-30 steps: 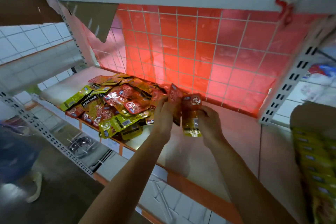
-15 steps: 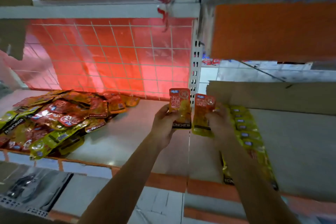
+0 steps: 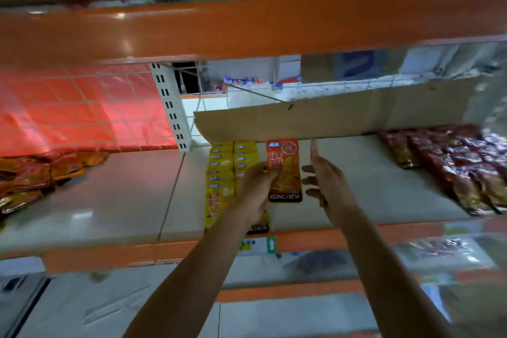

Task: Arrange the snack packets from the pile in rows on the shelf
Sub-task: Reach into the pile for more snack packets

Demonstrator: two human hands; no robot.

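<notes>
Item: orange packet (image 3: 284,170), pinched upright in left hand (image 3: 256,189), over shelf (image 3: 123,200), beside two yellow rows (image 3: 222,170). Right hand (image 3: 326,186), 3 o'clock of it: fingers spread, empty. Pile (image 3: 35,175), 9 o'clock: many packets unsorted. Progress: early, I judge.

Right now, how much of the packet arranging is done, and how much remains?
Done: two rows of yellow packets lie on the shelf, running back to the cardboard. In hand: the left hand holds an orange packet just right of those rows; the right hand is open and empty. Left: the pile on the shelf's left end holds many packets.
</notes>
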